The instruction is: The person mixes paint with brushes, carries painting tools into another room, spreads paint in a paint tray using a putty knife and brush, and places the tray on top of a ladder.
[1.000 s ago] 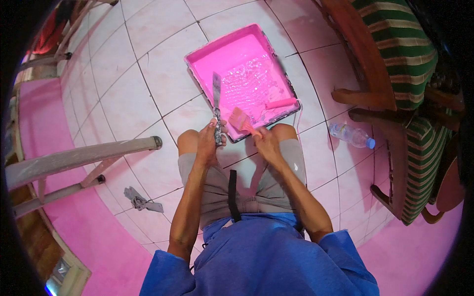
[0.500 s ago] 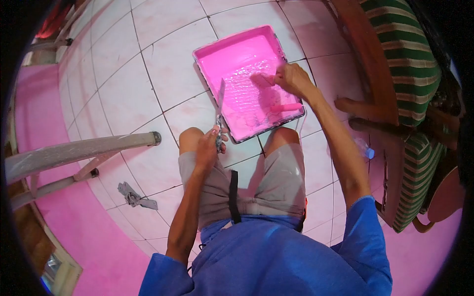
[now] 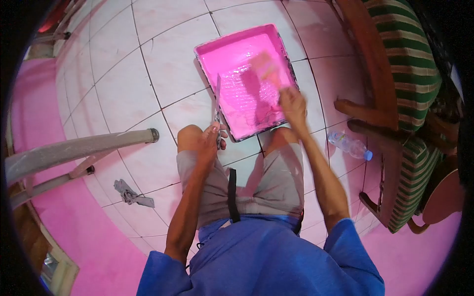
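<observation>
A tray (image 3: 236,88) of wet pink paint lies on the floor before my knees. My left hand (image 3: 215,138) is closed round the dark, paint-spotted handle of a long-bladed scraper (image 3: 217,96), whose blade points up along the tray's left edge. Over the tray's right side, my right hand (image 3: 294,105) grips a paintbrush (image 3: 266,66), blurred by motion, its wide bristles above the paint. The brush casts a dark shadow on the tray. The pink roller seen earlier is hidden or blurred near my right hand.
A plastic bottle (image 3: 349,145) with a blue cap lies right of my knee. Wooden chairs with green striped cushions (image 3: 406,59) stand at the right. At the left are grey furniture legs (image 3: 84,150) and a crumpled grey thing (image 3: 132,193) on the tiles.
My right hand has moved the brush from the tray's near edge up over the paint, then drawn back slightly nearer to me. My left hand stays beside the tray with the scraper.
</observation>
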{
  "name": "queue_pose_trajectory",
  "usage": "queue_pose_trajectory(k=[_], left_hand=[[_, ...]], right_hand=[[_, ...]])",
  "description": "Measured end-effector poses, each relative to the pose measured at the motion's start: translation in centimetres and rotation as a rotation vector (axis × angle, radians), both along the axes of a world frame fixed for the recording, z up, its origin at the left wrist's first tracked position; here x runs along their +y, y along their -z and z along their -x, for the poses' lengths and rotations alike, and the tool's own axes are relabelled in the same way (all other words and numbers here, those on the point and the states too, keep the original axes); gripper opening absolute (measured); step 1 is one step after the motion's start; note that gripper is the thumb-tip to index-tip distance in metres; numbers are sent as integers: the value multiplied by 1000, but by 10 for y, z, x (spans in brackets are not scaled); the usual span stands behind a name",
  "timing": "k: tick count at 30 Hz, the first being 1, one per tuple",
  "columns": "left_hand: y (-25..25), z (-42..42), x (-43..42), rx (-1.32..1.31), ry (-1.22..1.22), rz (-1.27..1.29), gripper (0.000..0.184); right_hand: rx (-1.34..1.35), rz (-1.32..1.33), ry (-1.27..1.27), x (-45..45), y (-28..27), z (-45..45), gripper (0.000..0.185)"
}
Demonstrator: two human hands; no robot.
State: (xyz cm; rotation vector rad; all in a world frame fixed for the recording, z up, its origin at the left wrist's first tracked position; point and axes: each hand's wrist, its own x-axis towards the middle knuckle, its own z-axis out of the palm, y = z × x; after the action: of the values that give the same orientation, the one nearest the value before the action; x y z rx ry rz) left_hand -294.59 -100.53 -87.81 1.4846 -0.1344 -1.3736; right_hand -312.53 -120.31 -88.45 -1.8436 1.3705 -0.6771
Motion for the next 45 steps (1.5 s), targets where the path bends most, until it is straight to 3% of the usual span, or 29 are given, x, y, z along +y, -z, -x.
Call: queue_pose_trajectory(k=[2, 3, 7, 10, 11, 13, 16, 20, 21, 22, 24, 26, 28, 31, 33, 37, 39, 40, 42, 44, 45], left_hand=[[-7, 1, -4, -23, -3, -6, 37], [-9, 2, -3, -28, -4, -9, 37], [-9, 6, 2, -78, 27, 10, 35], [-2, 17, 3, -120, 82, 44, 33], [0, 20, 5, -128, 96, 53, 32], [4, 29, 8, -139, 125, 79, 33], [2, 42, 7, -175, 192, 119, 33], [-2, 62, 5, -218, 293, 147, 30], [0, 66, 3, -159, 279, 175, 28], [1, 69, 2, -162, 285, 179, 28], [1, 75, 2, 0, 209, 165, 26], [-2, 74, 1, -41, 220, 145, 26], [-6, 73, -1, -81, 232, 124, 25], [-9, 72, 0, -63, 173, 67, 24], [-11, 69, 1, -30, 173, 41, 23], [-5, 72, 0, -74, 108, 78, 21], [6, 71, 5, -144, 155, 132, 22], [5, 73, 5, -147, 144, 127, 22], [4, 81, 1, 27, 43, 83, 22], [10, 84, 4, 12, -23, 68, 24], [19, 83, 7, -199, 79, 56, 26]], right_hand=[[82, 4, 56, 59, 26, 8, 25], [124, -168, 148, 84, 23, 4, 23], [-351, -658, 325, 159, 37, -11, 20], [-516, -843, 348, 184, 35, -24, 26], [-523, -840, 352, 186, 41, -21, 26], [126, -459, -21, 187, 48, -21, 30], [122, -324, 181, 188, 33, -12, 35], [94, -369, 266, 177, 15, 9, 39], [59, -530, 204, 173, 16, 13, 35], [55, -527, 210, 174, 17, 14, 35], [326, -357, -6, 179, 15, 9, 40], [352, -292, -80, 192, 57, 8, 44], [379, -228, -152, 190, 58, 5, 50], [246, -376, -114, 190, 57, 7, 51], [137, -397, -268, 192, 50, 5, 39], [164, -388, -206, 190, 40, 6, 24], [-136, -373, 73, 183, 44, 9, 22], [-136, -378, 61, 178, 36, 11, 22], [-619, -872, 166, 166, 13, 12, 27], [-659, -904, 154, 165, -13, 12, 29], [-626, -881, 165, 164, -16, 16, 28]])
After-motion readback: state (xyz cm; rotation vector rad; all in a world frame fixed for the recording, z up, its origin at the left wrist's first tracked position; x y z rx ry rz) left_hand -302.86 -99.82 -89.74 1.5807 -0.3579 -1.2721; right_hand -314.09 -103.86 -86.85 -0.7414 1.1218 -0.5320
